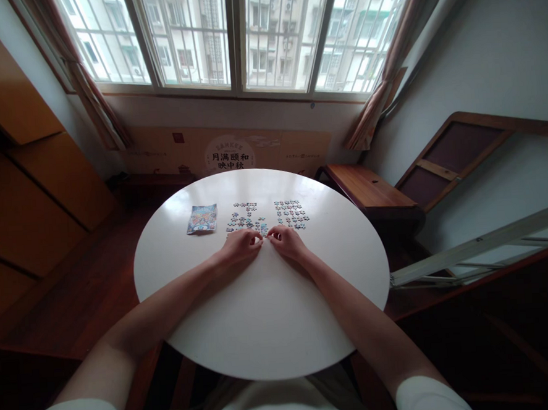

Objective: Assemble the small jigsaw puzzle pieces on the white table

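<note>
My left hand [243, 245] and my right hand [286, 240] meet near the middle of the round white table, fingertips almost touching. Thumb and fingers of each are pinched at the near end of a small joined strip of jigsaw puzzle pieces [264, 228]; the pieces in the fingers are mostly hidden. Just beyond my left hand lies a loose cluster of puzzle pieces [243, 222]. Past my right hand, more puzzle pieces [288, 208] are laid out in spaced rows. A colourful printed picture sheet or packet [202, 219] rests left of the loose pieces.
The white table [271, 316] stands before a barred window [231, 40]. Beyond its right edge is a wooden bench or chair seat [370, 187]. Orange-brown cabinets [37, 201] line the left side. A printed cardboard panel [159, 150] leans below the window.
</note>
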A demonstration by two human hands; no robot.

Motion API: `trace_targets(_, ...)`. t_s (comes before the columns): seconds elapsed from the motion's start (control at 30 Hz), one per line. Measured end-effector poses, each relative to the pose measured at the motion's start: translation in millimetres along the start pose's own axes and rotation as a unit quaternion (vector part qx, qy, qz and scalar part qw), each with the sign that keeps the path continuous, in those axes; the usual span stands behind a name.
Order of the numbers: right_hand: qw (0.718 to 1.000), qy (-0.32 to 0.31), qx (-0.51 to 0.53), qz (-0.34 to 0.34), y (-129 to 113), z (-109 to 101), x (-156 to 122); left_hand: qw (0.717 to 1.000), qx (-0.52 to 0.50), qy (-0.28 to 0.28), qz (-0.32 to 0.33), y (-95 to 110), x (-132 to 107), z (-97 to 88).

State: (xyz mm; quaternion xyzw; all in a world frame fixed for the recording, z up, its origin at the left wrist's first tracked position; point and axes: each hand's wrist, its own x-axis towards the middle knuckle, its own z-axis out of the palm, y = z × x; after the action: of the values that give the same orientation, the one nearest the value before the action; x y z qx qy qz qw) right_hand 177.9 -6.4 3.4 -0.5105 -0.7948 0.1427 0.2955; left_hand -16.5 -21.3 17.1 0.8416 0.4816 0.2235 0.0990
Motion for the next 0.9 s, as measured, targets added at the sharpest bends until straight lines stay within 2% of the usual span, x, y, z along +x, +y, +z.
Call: trace_targets(0.9,1.000,-0.003,0.002,-0.002,1.2,0.9,0.3,1.000,-0.001,-0.003,-0.003,1.3,-0.2,-1.5)
